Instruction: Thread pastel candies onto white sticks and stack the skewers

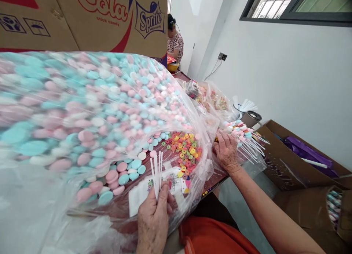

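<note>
My left hand [155, 217] is closed on several thin white lollipop sticks [156, 173], which point upward between thumb and fingers. Below and beyond it lies a printed paper sheet [140, 191] on the table. Ring-shaped candies [185, 151] in red, yellow and green are heaped just past the sheet. Pink, blue and white tablet candies [132, 169] spill out of a big clear plastic bag [96, 111]. My right hand [227, 149] lies palm down, fingers stretched over plastic at the table's right edge. Close beside it is a bundle of candy lollipops [244, 134]; what its fingertips touch is hidden.
A tall printed carton [110, 22] stands behind the large bag. Farther back are a bag of packed ring candies [214, 96] and a cup of white sticks [246, 106]. Open brown boxes [291, 158] stand at right. Another person [176, 44] sits at the far end.
</note>
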The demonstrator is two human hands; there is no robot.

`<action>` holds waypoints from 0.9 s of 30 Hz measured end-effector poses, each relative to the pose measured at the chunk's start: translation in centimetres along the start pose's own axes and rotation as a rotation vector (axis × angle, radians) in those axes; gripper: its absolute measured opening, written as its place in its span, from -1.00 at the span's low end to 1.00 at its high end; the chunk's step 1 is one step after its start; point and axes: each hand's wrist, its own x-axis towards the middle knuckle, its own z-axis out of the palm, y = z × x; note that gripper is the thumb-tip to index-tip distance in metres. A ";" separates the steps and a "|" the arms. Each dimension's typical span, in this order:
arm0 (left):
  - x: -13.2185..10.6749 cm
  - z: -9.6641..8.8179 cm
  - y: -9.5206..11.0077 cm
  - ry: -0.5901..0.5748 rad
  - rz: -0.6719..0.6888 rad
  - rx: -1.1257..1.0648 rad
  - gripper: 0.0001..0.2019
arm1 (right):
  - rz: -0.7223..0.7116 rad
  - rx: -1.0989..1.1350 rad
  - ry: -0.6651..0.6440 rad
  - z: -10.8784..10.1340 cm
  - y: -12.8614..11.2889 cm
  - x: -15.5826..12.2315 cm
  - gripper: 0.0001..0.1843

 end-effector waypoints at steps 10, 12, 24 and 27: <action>-0.1 0.1 0.0 0.025 -0.032 -0.011 -0.48 | 0.027 0.022 0.022 0.1 -0.3 0.2 -0.49; -0.1 0.2 0.1 0.027 -0.027 -0.005 -0.48 | 0.021 0.031 0.020 0.1 -0.3 0.2 -0.49; 0.1 0.3 0.3 0.049 -0.065 0.014 -0.44 | 0.008 0.069 0.062 0.5 -0.2 0.3 -0.47; 0.2 0.2 0.4 0.054 -0.078 0.032 -0.45 | -0.006 0.127 0.143 0.2 -0.3 0.5 -0.46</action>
